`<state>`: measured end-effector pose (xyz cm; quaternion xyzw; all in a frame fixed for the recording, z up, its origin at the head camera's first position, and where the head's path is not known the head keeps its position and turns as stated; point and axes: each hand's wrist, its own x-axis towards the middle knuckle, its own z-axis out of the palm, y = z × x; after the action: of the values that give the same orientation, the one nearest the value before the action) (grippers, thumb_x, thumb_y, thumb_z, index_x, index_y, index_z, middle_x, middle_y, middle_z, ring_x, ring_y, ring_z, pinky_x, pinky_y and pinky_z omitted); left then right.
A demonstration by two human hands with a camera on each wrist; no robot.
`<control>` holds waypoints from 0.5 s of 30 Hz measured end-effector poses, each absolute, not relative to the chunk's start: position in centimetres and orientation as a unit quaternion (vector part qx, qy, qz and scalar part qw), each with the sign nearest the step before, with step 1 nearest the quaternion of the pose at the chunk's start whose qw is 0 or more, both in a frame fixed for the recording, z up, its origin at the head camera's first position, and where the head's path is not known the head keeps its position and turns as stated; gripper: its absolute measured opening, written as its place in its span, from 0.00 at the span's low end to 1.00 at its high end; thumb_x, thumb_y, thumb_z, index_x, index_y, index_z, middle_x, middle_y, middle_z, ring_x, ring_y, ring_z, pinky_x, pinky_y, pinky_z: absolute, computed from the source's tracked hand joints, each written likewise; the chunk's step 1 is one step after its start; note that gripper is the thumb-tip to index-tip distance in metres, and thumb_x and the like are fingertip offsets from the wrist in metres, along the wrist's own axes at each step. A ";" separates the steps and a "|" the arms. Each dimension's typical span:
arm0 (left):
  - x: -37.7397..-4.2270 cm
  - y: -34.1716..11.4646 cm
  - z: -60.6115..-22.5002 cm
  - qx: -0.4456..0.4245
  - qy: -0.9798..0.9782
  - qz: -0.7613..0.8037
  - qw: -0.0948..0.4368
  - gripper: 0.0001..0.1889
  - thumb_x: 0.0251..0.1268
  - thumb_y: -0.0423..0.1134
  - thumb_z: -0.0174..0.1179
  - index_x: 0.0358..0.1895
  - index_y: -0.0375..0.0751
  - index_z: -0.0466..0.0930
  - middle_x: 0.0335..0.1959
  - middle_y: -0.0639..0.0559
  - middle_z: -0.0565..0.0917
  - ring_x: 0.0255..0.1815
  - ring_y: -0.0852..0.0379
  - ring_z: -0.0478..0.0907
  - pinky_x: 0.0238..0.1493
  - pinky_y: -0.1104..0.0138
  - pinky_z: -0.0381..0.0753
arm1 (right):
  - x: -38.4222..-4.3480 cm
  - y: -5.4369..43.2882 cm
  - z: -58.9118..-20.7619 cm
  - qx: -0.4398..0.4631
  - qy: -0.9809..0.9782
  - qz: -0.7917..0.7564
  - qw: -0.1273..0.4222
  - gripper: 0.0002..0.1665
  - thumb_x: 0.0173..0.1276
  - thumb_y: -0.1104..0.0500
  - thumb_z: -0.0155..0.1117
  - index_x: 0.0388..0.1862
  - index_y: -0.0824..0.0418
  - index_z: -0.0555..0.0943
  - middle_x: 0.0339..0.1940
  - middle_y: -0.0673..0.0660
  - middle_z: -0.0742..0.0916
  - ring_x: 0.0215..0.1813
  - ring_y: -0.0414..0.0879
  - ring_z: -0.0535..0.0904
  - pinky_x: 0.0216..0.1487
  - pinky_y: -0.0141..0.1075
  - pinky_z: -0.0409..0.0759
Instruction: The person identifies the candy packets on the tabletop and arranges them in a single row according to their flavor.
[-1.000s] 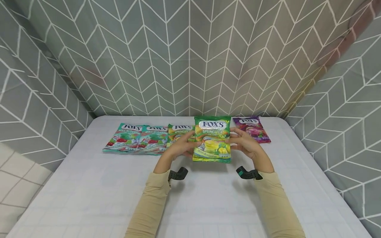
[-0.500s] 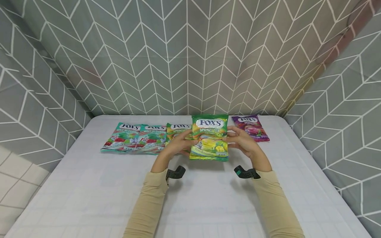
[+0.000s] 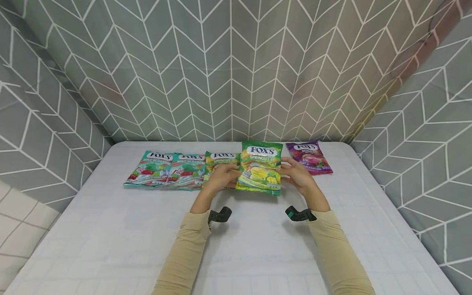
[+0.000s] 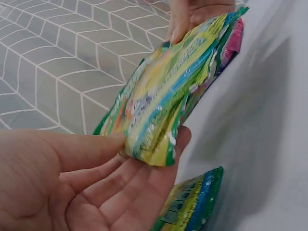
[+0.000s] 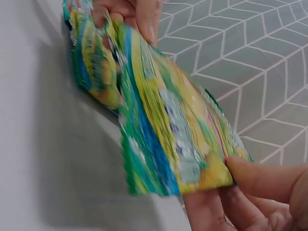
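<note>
Both hands hold a green and yellow candy bag [image 3: 259, 170], printed Fox's Spring Tea, just above the white table. My left hand [image 3: 223, 177] pinches its left edge; in the left wrist view the thumb lies on the front and fingers are behind. At the opposite edge, my right hand [image 3: 299, 176] grips with the thumb [image 5: 264, 180] on the printed side and fingers beneath. Another Spring Tea bag [image 3: 215, 159] lies on the table behind my left hand, partly covered by it. In the right wrist view, this second bag [image 5: 94, 62] appears beyond the held one.
Two teal Mint Blossom candy bags [image 3: 152, 170] [image 3: 187, 171] lie side by side, slightly overlapping, on the left of the white table [image 3: 250, 246]. To the right lies a purple Berries bag [image 3: 309, 157]. A grey patterned curtain [image 3: 236, 73] closes off the back.
The held candy bag has moved slightly away and down toward the table, and it now tilts a little. My right hand has shifted left with it. The other bags have stayed in place.
</note>
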<state>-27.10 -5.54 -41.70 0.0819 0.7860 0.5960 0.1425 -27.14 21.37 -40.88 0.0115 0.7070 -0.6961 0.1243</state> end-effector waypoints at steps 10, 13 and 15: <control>-27.4 -5.0 -43.1 0.065 0.813 0.567 0.114 0.33 0.57 0.26 0.61 0.68 0.29 0.65 0.59 0.34 0.76 0.58 0.43 0.75 0.51 0.57 0.78 | -27.5 20.6 -42.0 0.030 0.680 -0.721 0.128 0.38 0.68 0.73 0.53 0.76 0.65 0.56 0.74 0.65 0.63 0.61 0.48 0.72 0.50 0.31 0.75; -27.7 -4.6 -43.7 0.074 0.820 0.559 0.094 0.34 0.53 0.25 0.61 0.68 0.28 0.65 0.59 0.34 0.76 0.61 0.42 0.73 0.54 0.55 0.76 | -27.6 20.5 -42.6 0.023 0.676 -0.728 0.115 0.40 0.66 0.76 0.51 0.76 0.64 0.55 0.74 0.67 0.62 0.67 0.53 0.68 0.48 0.29 0.76; -27.7 -4.3 -44.1 0.075 0.829 0.549 0.080 0.34 0.53 0.25 0.62 0.67 0.28 0.66 0.59 0.35 0.77 0.61 0.42 0.73 0.55 0.56 0.76 | -27.7 20.5 -43.0 0.014 0.675 -0.730 0.110 0.39 0.66 0.77 0.51 0.75 0.66 0.55 0.74 0.67 0.61 0.71 0.55 0.63 0.49 0.29 0.76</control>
<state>-27.69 -4.31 -44.07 0.0749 0.8288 0.5489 0.0795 -27.74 20.45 -43.04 0.0144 0.6746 -0.7298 0.1097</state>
